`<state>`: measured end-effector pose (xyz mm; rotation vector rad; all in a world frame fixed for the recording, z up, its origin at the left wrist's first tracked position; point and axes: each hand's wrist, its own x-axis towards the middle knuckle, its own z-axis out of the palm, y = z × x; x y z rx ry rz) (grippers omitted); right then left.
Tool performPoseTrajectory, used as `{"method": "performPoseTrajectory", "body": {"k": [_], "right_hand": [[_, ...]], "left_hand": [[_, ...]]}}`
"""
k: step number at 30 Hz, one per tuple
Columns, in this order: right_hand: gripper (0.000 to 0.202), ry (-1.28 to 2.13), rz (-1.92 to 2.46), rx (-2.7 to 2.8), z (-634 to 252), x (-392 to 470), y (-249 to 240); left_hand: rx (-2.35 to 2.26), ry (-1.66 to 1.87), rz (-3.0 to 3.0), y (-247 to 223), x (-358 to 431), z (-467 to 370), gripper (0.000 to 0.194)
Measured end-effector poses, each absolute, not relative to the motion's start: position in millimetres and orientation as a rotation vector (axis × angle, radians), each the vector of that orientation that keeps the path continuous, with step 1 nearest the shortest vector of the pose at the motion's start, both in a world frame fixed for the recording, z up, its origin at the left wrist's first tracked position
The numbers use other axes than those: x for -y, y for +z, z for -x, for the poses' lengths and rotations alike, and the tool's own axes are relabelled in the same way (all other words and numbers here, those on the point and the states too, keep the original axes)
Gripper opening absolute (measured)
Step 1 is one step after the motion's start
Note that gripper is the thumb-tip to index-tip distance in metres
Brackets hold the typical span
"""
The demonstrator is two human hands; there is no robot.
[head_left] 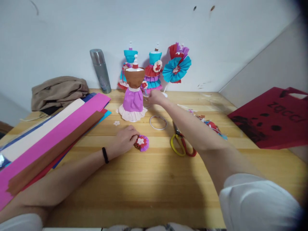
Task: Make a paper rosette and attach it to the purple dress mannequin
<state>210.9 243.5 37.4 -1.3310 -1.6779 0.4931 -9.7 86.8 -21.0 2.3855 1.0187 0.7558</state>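
Observation:
My left hand (124,139) has its fingers closed at the left edge of a round pleated rosette (141,142), purple and brown with a red and pale flower in its middle, lying on the table. Farther off, my right hand (154,97) reaches beside a small dress form (133,93) with a brown top, purple skirt and pale ruffle; its fingertips are partly hidden, and what they touch is unclear. A white ring (158,122) lies just in front of that hand. Scissors (181,144) with yellow and red handles lie under my right forearm.
More dress forms (154,72) and a large blue rosette (176,69) stand by the wall. At the left are a flask (101,72), brown cloth (60,91) and coloured sheets (55,131). Scraps (213,125) and a red bag (274,118) lie right.

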Motion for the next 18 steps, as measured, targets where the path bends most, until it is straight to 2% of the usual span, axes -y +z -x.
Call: {"method": "performPoseTrajectory", "body": {"k": [3, 6, 8, 11, 18], "right_hand": [[0.034, 0.619, 1.408, 1.849, -220, -194, 38], [0.011, 0.72, 1.337, 1.967, -216, -128, 31], [0.015, 0.771, 1.257, 2.035, -207, -90, 23], [0.016, 0.677, 1.065, 2.147, -195, -57, 9], [0.013, 0.638, 1.083, 2.129, -195, -52, -8]], "left_hand": [[-1.017, 0.716, -2.39, -20, -88, 9, 0.02], [-1.035, 0.729, -2.355, -20, -90, 8, 0.016], [-1.059, 0.73, -2.299, -20, -90, 6, 0.014], [-1.075, 0.732, -2.246, -19, -88, 4, 0.015], [-1.094, 0.686, -2.086, -18, -81, 3, 0.011]]}}
